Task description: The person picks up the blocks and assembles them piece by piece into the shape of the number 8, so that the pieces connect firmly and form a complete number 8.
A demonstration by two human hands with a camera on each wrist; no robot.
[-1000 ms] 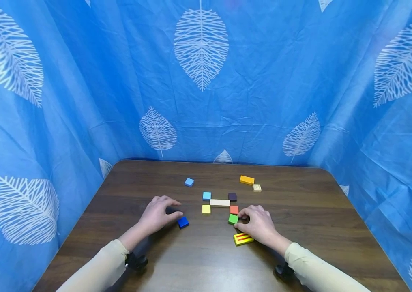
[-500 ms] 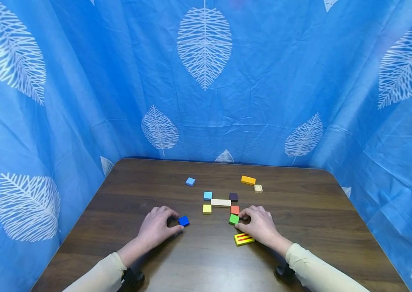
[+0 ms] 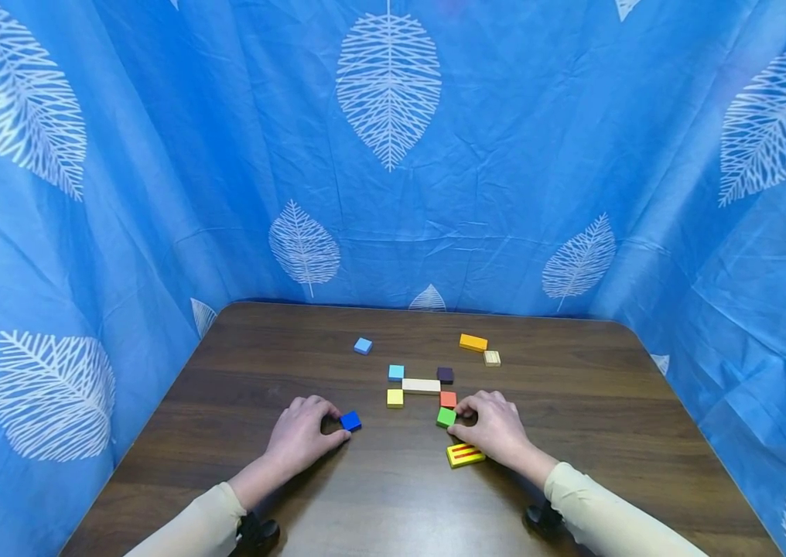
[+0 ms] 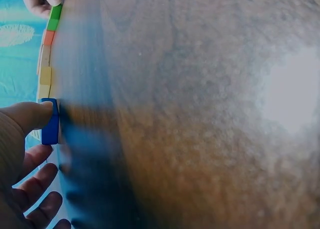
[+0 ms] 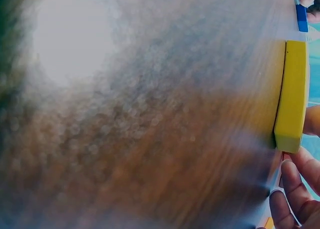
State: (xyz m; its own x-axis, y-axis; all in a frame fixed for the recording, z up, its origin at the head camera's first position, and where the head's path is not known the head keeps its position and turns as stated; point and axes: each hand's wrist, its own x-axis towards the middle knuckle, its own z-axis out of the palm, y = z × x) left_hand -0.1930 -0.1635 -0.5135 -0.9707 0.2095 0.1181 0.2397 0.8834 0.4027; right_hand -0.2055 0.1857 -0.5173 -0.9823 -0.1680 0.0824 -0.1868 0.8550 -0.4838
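In the head view my left hand [image 3: 299, 435] pinches a dark blue block [image 3: 350, 421] on the brown table. The left wrist view shows the thumb on one side of this blue block [image 4: 49, 129] and a finger at its other side. My right hand [image 3: 493, 427] holds a green block [image 3: 445, 418] between thumb and index finger, just in front of a red block [image 3: 448, 399]. Beside that hand lies a yellow block with red stripes [image 3: 466, 456]. In the right wrist view this yellow block [image 5: 291, 94] hides the green one.
A long cream block [image 3: 421, 386] lies amid a light blue block [image 3: 396, 373], a yellow block [image 3: 394, 398], a dark block [image 3: 445, 375] and the red one. Farther back are another blue block [image 3: 363, 346], an orange block [image 3: 473, 342] and a striped wooden block [image 3: 492, 358].
My left hand has come down to the dark blue block and closed thumb and finger on it, turning it slightly. The right hand stays at the green block.
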